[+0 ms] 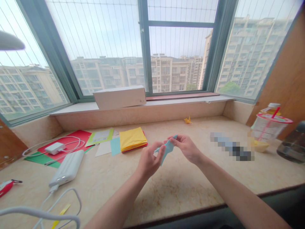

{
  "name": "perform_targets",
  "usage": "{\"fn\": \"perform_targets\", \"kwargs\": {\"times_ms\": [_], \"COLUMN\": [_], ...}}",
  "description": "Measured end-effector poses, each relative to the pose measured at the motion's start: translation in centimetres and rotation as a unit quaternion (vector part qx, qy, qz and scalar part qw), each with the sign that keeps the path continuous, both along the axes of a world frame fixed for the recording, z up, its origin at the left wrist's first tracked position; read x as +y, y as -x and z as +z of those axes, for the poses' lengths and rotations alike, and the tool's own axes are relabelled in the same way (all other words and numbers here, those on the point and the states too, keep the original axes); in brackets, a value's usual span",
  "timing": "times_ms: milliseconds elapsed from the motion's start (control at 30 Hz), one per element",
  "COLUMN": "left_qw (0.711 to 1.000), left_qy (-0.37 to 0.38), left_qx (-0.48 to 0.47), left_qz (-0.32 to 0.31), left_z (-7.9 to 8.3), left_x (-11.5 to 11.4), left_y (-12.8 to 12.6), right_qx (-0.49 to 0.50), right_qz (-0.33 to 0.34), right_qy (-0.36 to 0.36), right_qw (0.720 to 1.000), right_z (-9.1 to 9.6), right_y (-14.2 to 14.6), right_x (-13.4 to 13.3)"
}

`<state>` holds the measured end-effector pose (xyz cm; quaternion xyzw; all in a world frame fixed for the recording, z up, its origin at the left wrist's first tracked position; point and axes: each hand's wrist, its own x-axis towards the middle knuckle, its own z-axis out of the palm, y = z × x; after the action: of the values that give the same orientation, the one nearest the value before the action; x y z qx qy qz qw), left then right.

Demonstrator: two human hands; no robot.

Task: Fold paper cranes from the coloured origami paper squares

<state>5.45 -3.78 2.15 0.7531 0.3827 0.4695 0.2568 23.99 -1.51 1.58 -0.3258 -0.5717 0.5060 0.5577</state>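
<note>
A folded piece of light blue paper (168,148) is held above the marble counter (181,184) between both hands. My left hand (149,160) pinches its lower end with closed fingers. My right hand (186,147) pinches its upper end near the tip. A stack of coloured paper sheets (132,139), yellow on top, lies just behind and to the left of the hands. A small yellow folded paper figure (188,120) stands at the back of the counter by the wall.
A white power bank (67,170) with cables and a white charger (55,148) on red and green sheets lie at the left. A white box (120,97) rests on the window sill. A plastic cup with a straw (268,128) and a dark jar (292,144) stand at the right.
</note>
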Motion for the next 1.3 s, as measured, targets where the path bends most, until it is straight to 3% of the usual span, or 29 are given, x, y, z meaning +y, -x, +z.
{"fn": "perform_targets", "kwargs": {"times_ms": [167,333,500,867,1100,1300], "left_qw": [0.999,0.998,0.999,0.998,0.999,0.994], "left_qy": [-0.048,-0.015,0.011,-0.002,0.044,0.098], "left_qx": [0.012,0.053,0.042,0.058,0.012,-0.050], "left_qz": [0.010,0.029,0.008,0.021,-0.012,0.005], "left_z": [0.0,-0.3,-0.1,-0.6,-0.8,-0.6], "left_x": [0.2,0.6,0.1,0.7,0.4,0.9], "left_y": [-0.1,-0.1,-0.3,-0.3,-0.9,-0.7], "right_qx": [-0.025,-0.022,-0.022,0.025,0.066,0.045], "right_qz": [-0.008,0.006,0.017,0.006,-0.010,0.044], "right_qy": [-0.010,-0.014,-0.013,0.008,0.041,0.004], "right_qw": [1.000,1.000,1.000,1.000,0.997,0.998], "right_z": [-0.2,0.0,0.2,0.3,-0.4,0.1], "right_y": [0.0,0.2,0.2,0.6,1.2,1.2], "right_x": [0.2,-0.1,-0.2,-0.4,-0.3,-0.6]}}
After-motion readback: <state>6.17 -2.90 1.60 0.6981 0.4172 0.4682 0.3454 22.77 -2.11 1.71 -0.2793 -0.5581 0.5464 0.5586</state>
